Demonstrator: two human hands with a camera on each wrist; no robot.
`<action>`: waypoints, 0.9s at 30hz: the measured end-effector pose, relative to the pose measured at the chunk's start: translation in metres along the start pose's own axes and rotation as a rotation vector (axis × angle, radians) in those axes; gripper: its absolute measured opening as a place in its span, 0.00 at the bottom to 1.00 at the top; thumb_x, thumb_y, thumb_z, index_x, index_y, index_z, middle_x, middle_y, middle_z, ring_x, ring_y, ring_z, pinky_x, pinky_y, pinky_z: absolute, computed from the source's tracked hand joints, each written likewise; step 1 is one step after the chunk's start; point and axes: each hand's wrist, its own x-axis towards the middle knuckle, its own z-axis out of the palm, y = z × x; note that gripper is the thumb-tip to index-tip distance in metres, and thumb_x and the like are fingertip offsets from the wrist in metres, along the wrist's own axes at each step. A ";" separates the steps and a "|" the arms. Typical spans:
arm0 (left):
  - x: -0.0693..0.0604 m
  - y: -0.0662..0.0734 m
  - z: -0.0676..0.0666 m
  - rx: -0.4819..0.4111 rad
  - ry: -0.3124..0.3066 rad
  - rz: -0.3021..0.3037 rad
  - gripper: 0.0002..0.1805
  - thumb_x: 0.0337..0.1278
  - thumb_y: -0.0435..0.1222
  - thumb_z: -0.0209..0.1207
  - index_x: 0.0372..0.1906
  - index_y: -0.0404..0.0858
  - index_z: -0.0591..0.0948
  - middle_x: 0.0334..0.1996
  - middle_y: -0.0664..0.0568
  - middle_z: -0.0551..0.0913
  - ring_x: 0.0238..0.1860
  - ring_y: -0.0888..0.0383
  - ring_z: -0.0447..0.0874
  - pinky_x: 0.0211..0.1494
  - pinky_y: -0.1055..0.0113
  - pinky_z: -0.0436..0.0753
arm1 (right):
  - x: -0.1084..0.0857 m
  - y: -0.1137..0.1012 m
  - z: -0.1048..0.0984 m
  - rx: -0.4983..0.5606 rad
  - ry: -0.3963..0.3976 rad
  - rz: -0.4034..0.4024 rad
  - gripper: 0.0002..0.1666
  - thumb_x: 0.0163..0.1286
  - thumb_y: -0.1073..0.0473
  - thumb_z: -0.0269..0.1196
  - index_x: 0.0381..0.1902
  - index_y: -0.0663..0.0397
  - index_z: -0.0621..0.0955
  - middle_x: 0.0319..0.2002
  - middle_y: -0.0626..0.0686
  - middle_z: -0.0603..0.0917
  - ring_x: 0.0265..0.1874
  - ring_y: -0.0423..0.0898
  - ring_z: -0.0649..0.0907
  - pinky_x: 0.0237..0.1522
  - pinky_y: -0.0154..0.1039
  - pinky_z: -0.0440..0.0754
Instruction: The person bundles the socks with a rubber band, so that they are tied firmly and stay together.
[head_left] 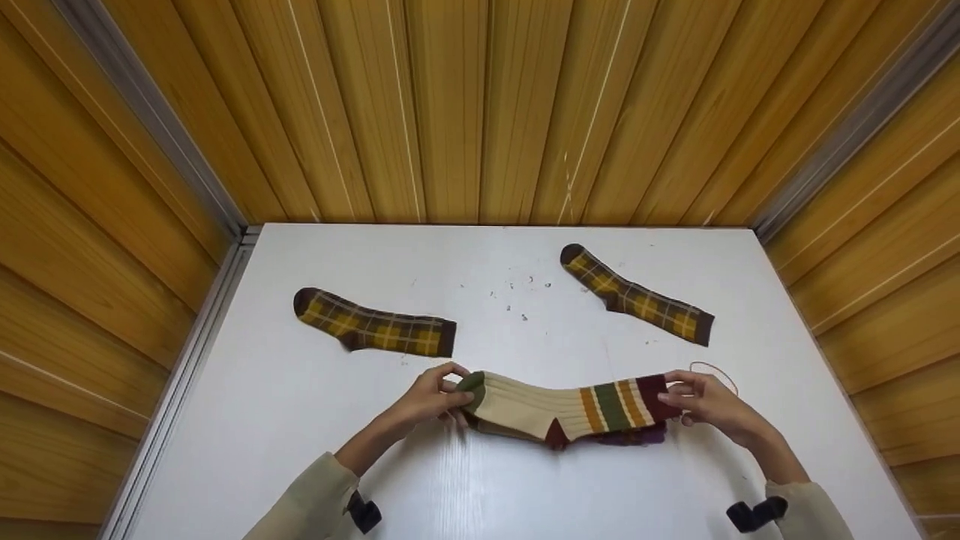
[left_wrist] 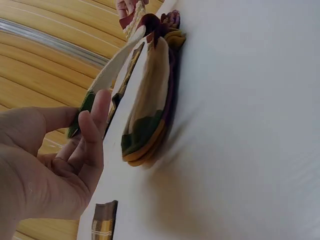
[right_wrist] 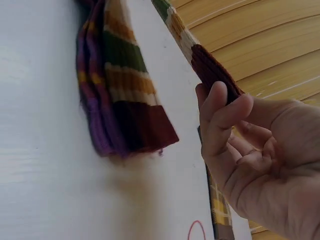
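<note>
A cream ribbed sock (head_left: 525, 401) with a green toe, maroon heel and cuff, and orange and green stripes is stretched level between both hands. My left hand (head_left: 431, 397) pinches its green toe; my right hand (head_left: 701, 401) pinches the maroon cuff. Below the held sock, other socks lie stacked on the table: a matching cream striped sock (right_wrist: 130, 75) on top, with purple socks (right_wrist: 95, 115) under it. In the left wrist view, the stack shows a green toe (left_wrist: 142, 132) over mustard toes (left_wrist: 145, 157). The head view mostly hides this stack behind the held sock.
Two brown and yellow plaid socks lie flat farther back, one plaid sock (head_left: 375, 326) at left and another plaid sock (head_left: 637, 294) at right. A thin red loop (head_left: 716, 369) lies beside my right hand. Wooden panel walls (head_left: 450, 112) enclose the white table (head_left: 247, 420).
</note>
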 end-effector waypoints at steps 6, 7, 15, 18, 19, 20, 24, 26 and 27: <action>0.002 -0.019 0.004 -0.006 -0.066 -0.028 0.16 0.68 0.30 0.60 0.56 0.29 0.74 0.41 0.33 0.89 0.26 0.47 0.92 0.29 0.70 0.84 | 0.010 0.020 0.010 -0.066 0.057 0.009 0.30 0.75 0.59 0.63 0.63 0.77 0.70 0.46 0.54 0.88 0.40 0.40 0.85 0.37 0.34 0.85; 0.001 -0.021 0.004 0.001 -0.074 -0.029 0.16 0.68 0.30 0.60 0.56 0.28 0.73 0.42 0.32 0.88 0.27 0.45 0.92 0.30 0.69 0.84 | 0.010 0.021 0.011 -0.090 0.064 0.000 0.30 0.74 0.59 0.63 0.63 0.77 0.70 0.46 0.57 0.87 0.40 0.40 0.85 0.37 0.34 0.85; -0.001 -0.025 0.002 0.066 -0.057 -0.014 0.09 0.69 0.32 0.60 0.47 0.30 0.78 0.35 0.28 0.88 0.16 0.56 0.84 0.25 0.70 0.80 | 0.005 0.023 0.009 -0.268 0.173 -0.170 0.23 0.75 0.60 0.62 0.61 0.69 0.77 0.43 0.66 0.86 0.32 0.39 0.86 0.31 0.37 0.84; 0.002 -0.027 0.003 0.114 0.010 0.011 0.07 0.67 0.33 0.62 0.41 0.31 0.80 0.29 0.31 0.88 0.15 0.63 0.77 0.23 0.71 0.77 | 0.002 0.024 0.010 -0.296 0.170 -0.221 0.22 0.74 0.60 0.64 0.62 0.66 0.79 0.43 0.64 0.86 0.33 0.38 0.86 0.30 0.36 0.84; 0.003 -0.028 0.003 0.138 0.036 0.020 0.07 0.67 0.33 0.62 0.40 0.31 0.80 0.28 0.33 0.88 0.15 0.64 0.75 0.22 0.72 0.75 | 0.002 0.025 0.011 -0.315 0.163 -0.238 0.23 0.73 0.60 0.65 0.62 0.66 0.79 0.43 0.63 0.85 0.34 0.38 0.85 0.30 0.35 0.83; 0.004 -0.028 0.003 0.161 0.057 0.029 0.07 0.66 0.33 0.62 0.39 0.31 0.81 0.27 0.34 0.88 0.16 0.64 0.73 0.22 0.73 0.73 | 0.003 0.027 0.013 -0.345 0.155 -0.267 0.24 0.71 0.61 0.67 0.62 0.65 0.80 0.43 0.62 0.85 0.34 0.36 0.84 0.31 0.34 0.83; 0.005 -0.029 0.002 0.300 0.134 0.100 0.08 0.64 0.34 0.64 0.41 0.32 0.83 0.27 0.39 0.88 0.20 0.63 0.73 0.23 0.73 0.71 | 0.007 0.039 0.019 -0.489 0.148 -0.437 0.28 0.64 0.65 0.72 0.62 0.60 0.81 0.36 0.57 0.81 0.33 0.32 0.80 0.31 0.31 0.81; 0.005 -0.026 0.003 0.411 0.181 0.165 0.09 0.63 0.34 0.65 0.44 0.33 0.82 0.29 0.43 0.87 0.23 0.64 0.74 0.26 0.72 0.72 | 0.008 0.041 0.021 -0.535 0.168 -0.486 0.29 0.61 0.66 0.73 0.61 0.58 0.83 0.33 0.56 0.80 0.32 0.31 0.79 0.30 0.31 0.81; 0.005 -0.024 0.005 0.476 0.218 0.202 0.10 0.62 0.33 0.66 0.46 0.35 0.82 0.31 0.45 0.87 0.25 0.64 0.75 0.28 0.72 0.73 | 0.008 0.041 0.021 -0.550 0.176 -0.499 0.29 0.60 0.66 0.74 0.61 0.57 0.83 0.33 0.56 0.80 0.32 0.31 0.79 0.30 0.31 0.81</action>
